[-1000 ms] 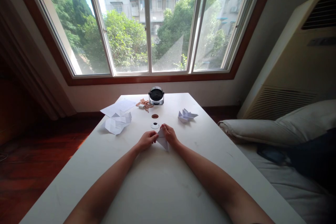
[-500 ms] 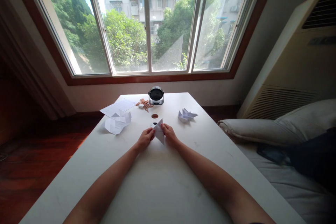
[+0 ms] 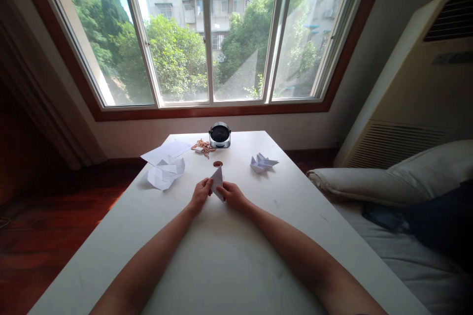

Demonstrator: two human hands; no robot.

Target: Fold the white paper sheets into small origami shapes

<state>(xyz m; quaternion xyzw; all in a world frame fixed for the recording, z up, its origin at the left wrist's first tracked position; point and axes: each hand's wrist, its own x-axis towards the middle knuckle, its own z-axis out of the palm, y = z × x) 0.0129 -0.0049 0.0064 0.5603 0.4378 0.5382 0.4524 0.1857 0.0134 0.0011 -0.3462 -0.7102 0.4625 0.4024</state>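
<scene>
A folded piece of white paper [image 3: 217, 180], roughly triangular with its point upward, is held up between both hands above the table. My left hand [image 3: 201, 193] pinches its left edge between thumb and fingers. On the other side, my right hand [image 3: 232, 195] grips the lower right part, its thumb lying across the front of the paper. The fingers behind the paper are partly hidden. To the right on the table sits a folded paper shape [image 3: 263, 163] with pointed flaps. Creased white paper [image 3: 165, 173] lies to the left.
A written sheet [image 3: 168, 150] lies at the white table's [image 3: 221, 261] far left. Beyond the hands are a round hole [image 3: 218, 164], a tangled orange cord [image 3: 202, 148] and a round black device on a stand [image 3: 220, 135]. A sofa [image 3: 369, 182] stands at the right.
The folded paper has shifted slightly left and tilted. My right hand has moved left and lower on it, with the thumb now across its front. My left hand has moved slightly left.
</scene>
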